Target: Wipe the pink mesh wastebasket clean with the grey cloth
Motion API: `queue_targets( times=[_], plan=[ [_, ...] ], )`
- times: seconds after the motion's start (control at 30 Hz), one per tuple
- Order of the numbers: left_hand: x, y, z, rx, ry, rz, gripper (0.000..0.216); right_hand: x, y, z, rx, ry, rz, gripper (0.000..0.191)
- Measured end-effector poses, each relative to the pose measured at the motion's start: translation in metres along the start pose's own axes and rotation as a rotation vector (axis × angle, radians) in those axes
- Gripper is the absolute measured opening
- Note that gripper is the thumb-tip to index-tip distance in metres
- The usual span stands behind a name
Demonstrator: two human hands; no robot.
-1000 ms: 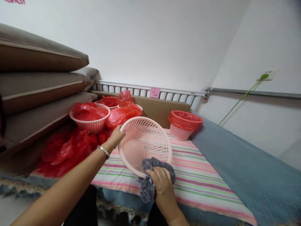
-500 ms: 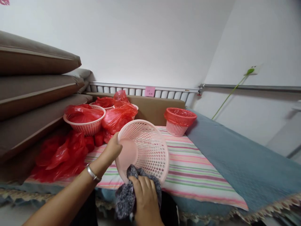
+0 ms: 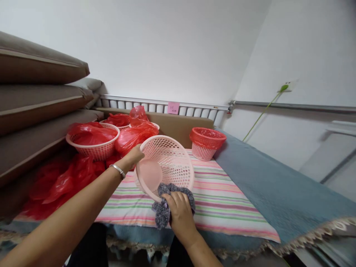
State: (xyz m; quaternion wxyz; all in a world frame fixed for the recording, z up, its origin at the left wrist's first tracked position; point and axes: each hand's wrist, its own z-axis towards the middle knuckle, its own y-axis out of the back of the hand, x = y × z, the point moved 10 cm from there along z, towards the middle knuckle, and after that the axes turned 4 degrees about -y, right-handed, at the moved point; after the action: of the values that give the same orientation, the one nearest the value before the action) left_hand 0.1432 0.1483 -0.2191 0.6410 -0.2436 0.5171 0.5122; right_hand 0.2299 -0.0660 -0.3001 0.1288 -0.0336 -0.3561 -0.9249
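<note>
My left hand (image 3: 134, 157) grips the far-left rim of a pale pink perforated plastic basket (image 3: 167, 163), tilted so its inside faces me. My right hand (image 3: 180, 212) holds a grey fuzzy cloth (image 3: 162, 211) bunched against the basket's near lower rim. A metal bracelet (image 3: 118, 170) sits on my left wrist. The basket hangs just above a striped sheet (image 3: 217, 200).
Pink baskets lined with red plastic bags (image 3: 93, 139) stand at the back left, with loose red bags (image 3: 63, 178) in front. A red-lined basket (image 3: 207, 142) stands at the back middle. Stacked brown cushions (image 3: 36, 96) rise on the left; a blue blanket (image 3: 264, 193) covers the right.
The cloth in my right hand has slid along the basket's lower rim, left and then back right. My left hand kept its hold on the rim. The camera shifted slightly.
</note>
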Motion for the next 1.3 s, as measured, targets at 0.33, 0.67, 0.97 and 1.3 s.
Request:
queue_targets(
  times=[0.33,0.67,0.97,1.3],
  plan=[
    [0.000,-0.002,-0.050,-0.066,0.051,0.082,0.054,0.061,0.014,0.006,-0.018,-0.094,-0.036,0.042],
    [0.014,-0.003,-0.004,0.154,0.044,0.038,0.041,0.001,0.010,-0.017,0.058,-0.074,0.025,0.042],
    [0.026,0.017,-0.003,-0.183,0.013,0.046,0.039,-0.007,0.013,-0.004,-0.076,-0.068,0.008,0.035],
    [0.011,0.010,-0.096,-0.291,-0.109,-0.014,0.059,0.051,-0.005,-0.029,-0.220,-0.086,-0.051,0.027]
  ],
)
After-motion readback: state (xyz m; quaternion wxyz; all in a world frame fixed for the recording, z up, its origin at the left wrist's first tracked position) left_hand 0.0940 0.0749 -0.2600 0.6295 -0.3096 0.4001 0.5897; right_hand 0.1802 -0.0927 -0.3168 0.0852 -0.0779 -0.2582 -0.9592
